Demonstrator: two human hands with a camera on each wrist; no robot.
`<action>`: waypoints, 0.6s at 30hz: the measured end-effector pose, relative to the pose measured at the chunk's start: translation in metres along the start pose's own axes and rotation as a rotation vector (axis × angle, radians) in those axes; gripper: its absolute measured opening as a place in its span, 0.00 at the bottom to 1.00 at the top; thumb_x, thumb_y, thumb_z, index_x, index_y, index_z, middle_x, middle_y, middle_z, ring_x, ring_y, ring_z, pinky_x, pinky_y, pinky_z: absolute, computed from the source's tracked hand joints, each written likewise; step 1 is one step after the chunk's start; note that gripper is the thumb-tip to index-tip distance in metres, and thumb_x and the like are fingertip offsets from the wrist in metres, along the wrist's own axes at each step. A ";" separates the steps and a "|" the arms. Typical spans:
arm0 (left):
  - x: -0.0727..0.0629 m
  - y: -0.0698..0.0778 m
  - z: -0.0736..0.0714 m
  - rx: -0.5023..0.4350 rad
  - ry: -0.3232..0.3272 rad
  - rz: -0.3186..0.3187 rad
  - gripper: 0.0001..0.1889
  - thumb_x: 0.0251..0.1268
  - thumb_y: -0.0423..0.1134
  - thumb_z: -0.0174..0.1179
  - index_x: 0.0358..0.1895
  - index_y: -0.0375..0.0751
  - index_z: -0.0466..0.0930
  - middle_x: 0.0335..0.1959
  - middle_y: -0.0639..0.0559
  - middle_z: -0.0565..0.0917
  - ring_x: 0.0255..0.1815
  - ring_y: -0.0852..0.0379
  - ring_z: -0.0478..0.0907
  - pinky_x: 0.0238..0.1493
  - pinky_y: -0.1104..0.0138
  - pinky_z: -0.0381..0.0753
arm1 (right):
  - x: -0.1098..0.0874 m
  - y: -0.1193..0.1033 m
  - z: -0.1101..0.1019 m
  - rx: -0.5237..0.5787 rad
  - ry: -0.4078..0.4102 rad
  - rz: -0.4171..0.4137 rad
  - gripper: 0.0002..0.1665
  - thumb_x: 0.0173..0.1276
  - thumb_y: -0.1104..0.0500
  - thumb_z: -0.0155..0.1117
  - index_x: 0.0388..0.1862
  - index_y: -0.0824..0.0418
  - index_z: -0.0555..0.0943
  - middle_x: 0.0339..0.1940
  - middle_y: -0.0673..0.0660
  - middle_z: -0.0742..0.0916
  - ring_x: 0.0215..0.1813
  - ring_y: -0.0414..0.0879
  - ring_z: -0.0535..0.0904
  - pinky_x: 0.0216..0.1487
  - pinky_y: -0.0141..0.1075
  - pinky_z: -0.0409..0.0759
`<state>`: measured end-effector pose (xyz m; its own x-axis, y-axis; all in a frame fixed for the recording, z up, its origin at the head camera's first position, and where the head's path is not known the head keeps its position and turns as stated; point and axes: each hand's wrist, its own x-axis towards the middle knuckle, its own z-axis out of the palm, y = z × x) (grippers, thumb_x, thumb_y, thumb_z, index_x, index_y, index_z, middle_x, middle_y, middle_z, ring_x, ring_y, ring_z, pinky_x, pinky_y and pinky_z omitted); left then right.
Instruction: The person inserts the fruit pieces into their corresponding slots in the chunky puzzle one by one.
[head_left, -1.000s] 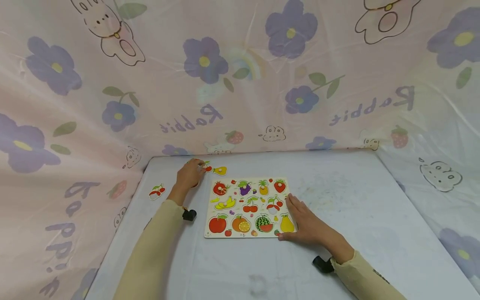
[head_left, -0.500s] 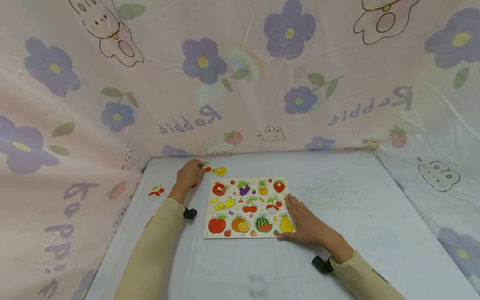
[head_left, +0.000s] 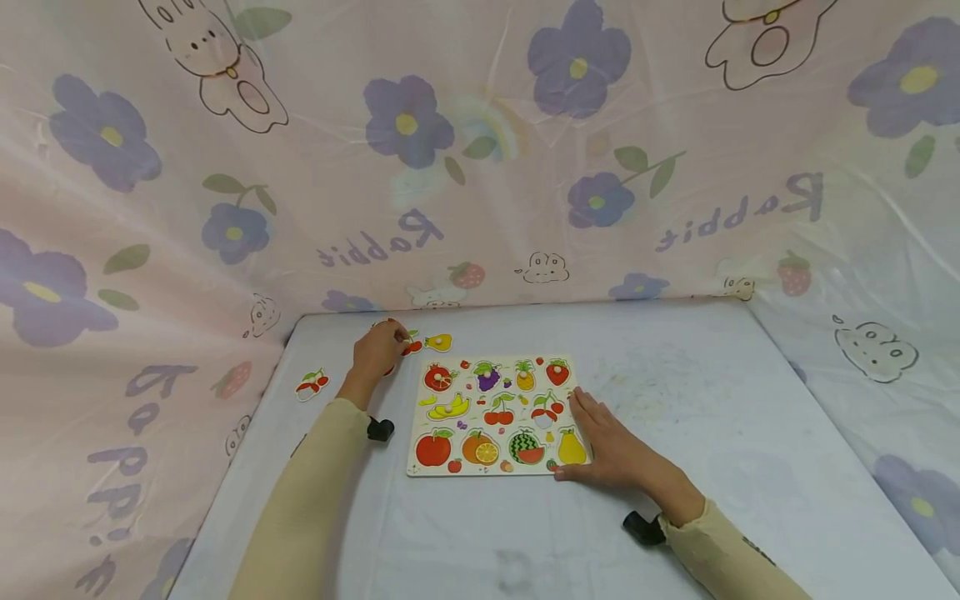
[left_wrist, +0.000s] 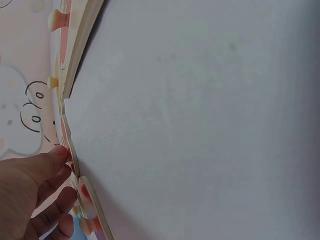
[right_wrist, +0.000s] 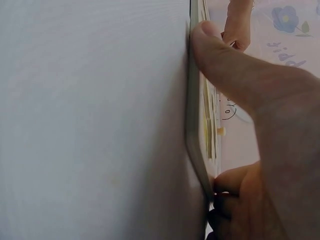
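Note:
In the head view my left hand [head_left: 377, 350] reaches to the far left of the table and pinches a red cherry puzzle piece [head_left: 412, 343] between thumb and forefinger. Its other fingers curl loosely beside another knobbed piece [left_wrist: 92, 200] in the left wrist view. A yellow pear piece [head_left: 438, 342] lies just right of the cherries. The fruit puzzle board [head_left: 491, 429] lies flat in the middle, with fruit pictures and knobbed pieces on it. My right hand [head_left: 618, 446] rests along the board's right edge, fingers extended, thumb [right_wrist: 210, 42] at the near corner.
Another cherry piece [head_left: 312, 384] lies by itself at the left. Red pieces show partly from under and behind my left hand. A printed curtain [head_left: 487, 167] rises at the back and sides of the white table [head_left: 675, 383].
The cherry piece by my left fingertips has shifted slightly toward me. The left hand itself has barely moved. My right hand and the board stay in place.

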<state>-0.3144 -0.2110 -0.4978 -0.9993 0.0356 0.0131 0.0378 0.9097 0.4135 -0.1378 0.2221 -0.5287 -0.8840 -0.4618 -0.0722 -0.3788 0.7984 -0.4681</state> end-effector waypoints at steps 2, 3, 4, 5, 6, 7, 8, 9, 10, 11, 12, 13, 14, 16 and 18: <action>-0.001 0.001 -0.001 0.007 0.001 -0.004 0.10 0.79 0.41 0.66 0.54 0.40 0.86 0.52 0.43 0.88 0.56 0.43 0.84 0.59 0.47 0.81 | 0.000 0.000 0.000 -0.003 -0.003 0.002 0.80 0.58 0.23 0.76 0.88 0.70 0.48 0.90 0.67 0.52 0.89 0.64 0.48 0.84 0.60 0.52; -0.002 0.001 -0.001 0.011 0.003 -0.004 0.10 0.79 0.41 0.66 0.54 0.40 0.86 0.52 0.43 0.88 0.55 0.44 0.84 0.58 0.47 0.81 | 0.000 0.000 0.000 -0.004 -0.004 0.001 0.80 0.58 0.23 0.76 0.88 0.70 0.48 0.90 0.67 0.52 0.89 0.64 0.48 0.84 0.60 0.52; -0.002 0.001 -0.002 0.012 0.005 -0.004 0.10 0.79 0.41 0.66 0.54 0.40 0.86 0.52 0.43 0.88 0.55 0.44 0.84 0.58 0.47 0.82 | 0.000 0.000 0.000 -0.005 -0.005 0.000 0.80 0.58 0.23 0.76 0.88 0.70 0.48 0.90 0.67 0.52 0.89 0.64 0.49 0.84 0.60 0.52; -0.003 0.001 -0.002 0.015 0.009 -0.004 0.10 0.79 0.41 0.66 0.54 0.41 0.86 0.52 0.44 0.88 0.54 0.44 0.84 0.57 0.47 0.82 | 0.000 0.000 0.000 -0.007 -0.006 0.000 0.80 0.58 0.23 0.76 0.88 0.70 0.48 0.90 0.67 0.52 0.89 0.64 0.49 0.84 0.60 0.52; -0.003 0.000 -0.002 0.015 0.014 -0.002 0.10 0.79 0.42 0.66 0.54 0.41 0.86 0.51 0.44 0.88 0.53 0.44 0.84 0.56 0.48 0.82 | 0.000 0.000 0.000 -0.007 -0.007 -0.001 0.80 0.58 0.23 0.76 0.88 0.70 0.48 0.90 0.67 0.52 0.89 0.64 0.49 0.84 0.60 0.52; -0.004 0.000 -0.002 0.016 0.020 0.000 0.11 0.79 0.42 0.66 0.55 0.41 0.87 0.51 0.44 0.88 0.53 0.44 0.84 0.55 0.48 0.82 | 0.000 -0.001 -0.001 -0.006 -0.006 -0.002 0.80 0.58 0.24 0.76 0.88 0.70 0.48 0.90 0.67 0.52 0.89 0.64 0.49 0.84 0.60 0.52; -0.004 0.000 -0.002 0.015 0.028 0.006 0.11 0.79 0.42 0.66 0.55 0.41 0.87 0.51 0.44 0.88 0.52 0.44 0.84 0.55 0.48 0.82 | 0.000 -0.001 -0.001 -0.004 -0.006 -0.003 0.80 0.58 0.24 0.77 0.88 0.70 0.48 0.90 0.67 0.52 0.89 0.65 0.49 0.84 0.60 0.52; -0.005 -0.001 -0.002 0.013 0.035 0.009 0.10 0.79 0.42 0.66 0.54 0.42 0.87 0.51 0.45 0.88 0.51 0.44 0.84 0.54 0.48 0.82 | 0.000 -0.001 -0.001 -0.002 -0.006 -0.003 0.80 0.58 0.24 0.77 0.88 0.70 0.48 0.90 0.67 0.52 0.89 0.65 0.49 0.84 0.60 0.52; -0.005 -0.001 -0.002 0.009 0.041 0.012 0.10 0.79 0.42 0.66 0.54 0.42 0.87 0.50 0.45 0.87 0.51 0.45 0.84 0.53 0.48 0.82 | 0.000 -0.002 -0.002 0.000 -0.006 -0.003 0.80 0.58 0.25 0.77 0.88 0.70 0.48 0.90 0.67 0.52 0.89 0.65 0.49 0.84 0.60 0.52; -0.006 -0.001 -0.002 0.004 0.045 0.015 0.10 0.79 0.43 0.66 0.54 0.43 0.87 0.50 0.46 0.88 0.50 0.45 0.84 0.53 0.48 0.82 | 0.000 -0.002 -0.002 0.001 -0.007 -0.001 0.80 0.58 0.25 0.77 0.88 0.70 0.48 0.90 0.67 0.52 0.89 0.65 0.49 0.84 0.60 0.52; -0.007 -0.001 -0.002 -0.001 0.046 0.018 0.10 0.79 0.43 0.66 0.54 0.43 0.87 0.51 0.46 0.87 0.50 0.45 0.84 0.53 0.48 0.82 | 0.000 -0.002 -0.002 0.003 -0.006 -0.002 0.80 0.58 0.25 0.77 0.88 0.70 0.48 0.90 0.67 0.52 0.89 0.65 0.49 0.84 0.60 0.52; -0.008 -0.001 -0.002 -0.007 0.048 0.024 0.10 0.79 0.43 0.66 0.54 0.43 0.87 0.51 0.46 0.87 0.50 0.46 0.84 0.53 0.48 0.82 | 0.000 -0.002 -0.002 0.003 -0.007 0.000 0.80 0.58 0.25 0.77 0.88 0.70 0.48 0.90 0.67 0.52 0.89 0.65 0.49 0.84 0.60 0.52; -0.010 0.000 -0.002 -0.009 0.049 0.031 0.10 0.79 0.43 0.66 0.54 0.43 0.87 0.51 0.47 0.87 0.50 0.46 0.84 0.53 0.49 0.82 | 0.001 -0.002 -0.002 0.002 -0.008 0.002 0.80 0.58 0.24 0.77 0.88 0.70 0.48 0.90 0.67 0.51 0.89 0.64 0.48 0.84 0.60 0.51; -0.013 0.003 -0.003 -0.019 0.055 0.050 0.10 0.79 0.43 0.67 0.54 0.43 0.87 0.51 0.47 0.88 0.50 0.45 0.84 0.54 0.48 0.82 | 0.001 -0.001 -0.002 0.002 -0.009 0.004 0.80 0.58 0.24 0.77 0.88 0.70 0.48 0.90 0.67 0.51 0.89 0.65 0.48 0.84 0.60 0.51; -0.016 0.006 -0.004 -0.023 0.066 0.072 0.10 0.78 0.43 0.67 0.53 0.43 0.87 0.50 0.47 0.88 0.50 0.45 0.84 0.53 0.47 0.82 | 0.001 -0.002 -0.002 0.005 -0.008 0.005 0.80 0.58 0.24 0.77 0.88 0.70 0.48 0.90 0.67 0.51 0.89 0.65 0.48 0.84 0.60 0.51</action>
<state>-0.2983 -0.2081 -0.4915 -0.9920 0.0729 0.1034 0.1107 0.8961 0.4299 -0.1383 0.2212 -0.5265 -0.8837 -0.4609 -0.0819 -0.3730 0.7990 -0.4718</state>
